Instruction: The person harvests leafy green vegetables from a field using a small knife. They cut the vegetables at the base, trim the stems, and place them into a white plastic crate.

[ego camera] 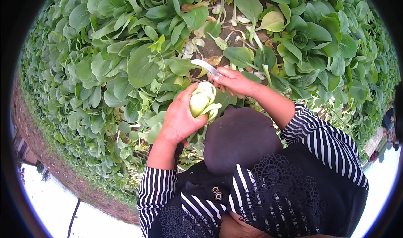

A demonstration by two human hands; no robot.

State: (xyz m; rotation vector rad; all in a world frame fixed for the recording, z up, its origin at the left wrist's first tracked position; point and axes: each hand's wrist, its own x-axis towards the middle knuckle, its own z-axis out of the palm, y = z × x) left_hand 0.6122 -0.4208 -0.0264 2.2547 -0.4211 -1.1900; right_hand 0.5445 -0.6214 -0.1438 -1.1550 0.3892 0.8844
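My left hand (182, 116) is wrapped around a head of bok choy (200, 100), with its pale green stalk base turned up towards the camera. A few of its outer stalks bend away on the right side, and its leaves are mostly hidden below. Close by on the right, my right hand (233, 82) grips a small curved knife (204, 65). The pale blade points up and to the left, just beyond the cut base and apart from it. The knife's handle is hidden inside my fingers.
Dense bok choy plants (143, 65) grow to the left, and more plants (302, 39) stand to the right. Between them lies a strip of bare soil (214, 47) with loose leaves and cut white stalk pieces (190, 47). A dirt path (78, 187) borders the field.
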